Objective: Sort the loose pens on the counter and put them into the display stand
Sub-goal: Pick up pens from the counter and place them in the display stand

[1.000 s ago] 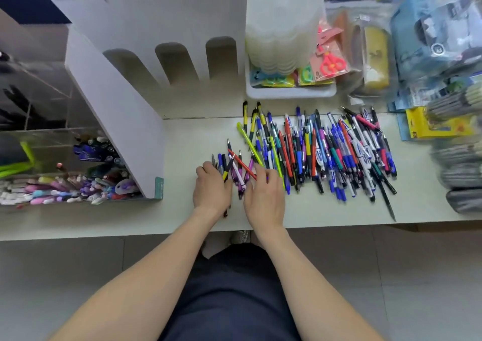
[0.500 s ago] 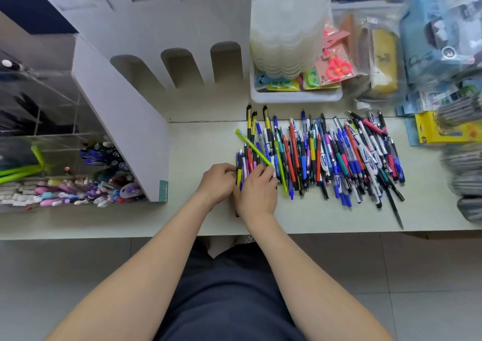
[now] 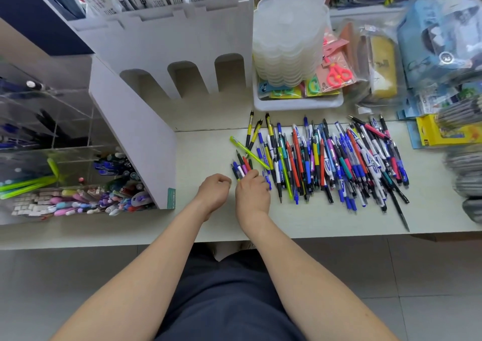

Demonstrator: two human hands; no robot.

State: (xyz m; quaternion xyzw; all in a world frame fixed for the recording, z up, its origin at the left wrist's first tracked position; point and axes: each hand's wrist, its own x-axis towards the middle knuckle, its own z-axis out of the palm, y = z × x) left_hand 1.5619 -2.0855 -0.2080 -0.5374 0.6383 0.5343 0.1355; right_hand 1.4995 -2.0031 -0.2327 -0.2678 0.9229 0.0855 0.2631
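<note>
The loose pens (image 3: 326, 158) lay in a wide, roughly parallel pile on the pale desk (image 3: 313, 218). At the pile's left edge the right hand (image 3: 251, 193) had its fingers curled round a small bundle of pens (image 3: 240, 170), their ends sticking out beyond the knuckles. A lime-green pen (image 3: 247, 151) lay slanted over the pile's left edge, just behind that bundle. Just left of the pile the left hand (image 3: 215, 192) sat apart from the bundle with its fingers curled in; I could not tell whether it held anything. Further left of the pile stood the white display stand (image 3: 135, 137), with pens in its clear compartments (image 3: 78, 197). Behind the pile sat a white tray (image 3: 297, 104) carrying stacked translucent containers (image 3: 289, 40).
</note>
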